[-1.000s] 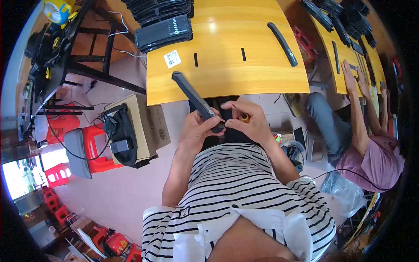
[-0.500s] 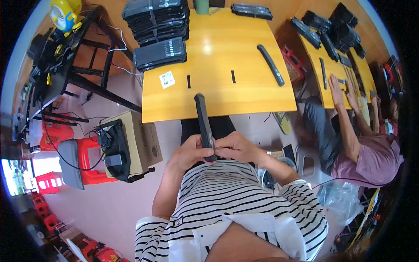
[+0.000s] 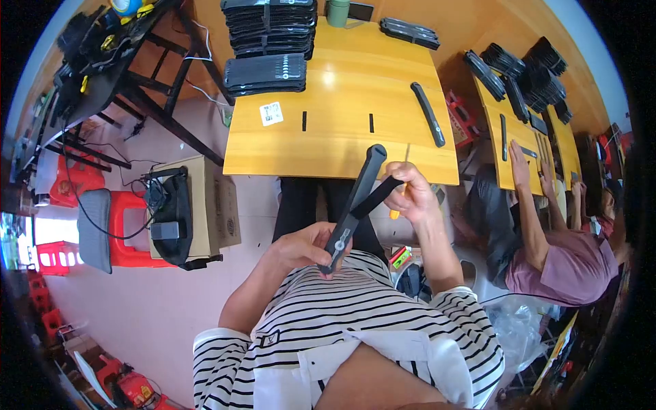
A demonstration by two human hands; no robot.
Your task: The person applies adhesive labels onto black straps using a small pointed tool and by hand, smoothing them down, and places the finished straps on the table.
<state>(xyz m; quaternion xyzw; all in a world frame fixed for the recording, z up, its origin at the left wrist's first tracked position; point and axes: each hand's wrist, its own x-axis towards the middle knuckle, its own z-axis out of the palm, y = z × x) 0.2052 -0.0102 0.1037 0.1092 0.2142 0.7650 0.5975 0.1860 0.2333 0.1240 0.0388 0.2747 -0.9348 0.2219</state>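
My left hand [image 3: 307, 247], fingers closed, grips the lower end of a long black folded strap [image 3: 355, 208] with a small white logo. It is held tilted in front of my striped shirt, its far end over the table's front edge. A narrow black band [image 3: 378, 197] runs out from its middle to my right hand [image 3: 418, 198], which pinches the band's end. That same hand also holds a thin tool with an orange handle [image 3: 394, 214]; its slim shaft points up past the fingers. What kind of tool it is, I cannot make out.
On the yellow table [image 3: 342, 147] lie a tall stack of black packs [image 3: 266, 72], a white label [image 3: 271, 114], two short black marks and another black strap [image 3: 428, 115]. A green cup [image 3: 337, 12] stands at the back. To the right, a co-worker [image 3: 560, 263] sits at another table.
My right hand has moved up and right, drawing the narrow band away from the strap; the orange-handled tool now shows. The strap has swung to a rightward tilt.
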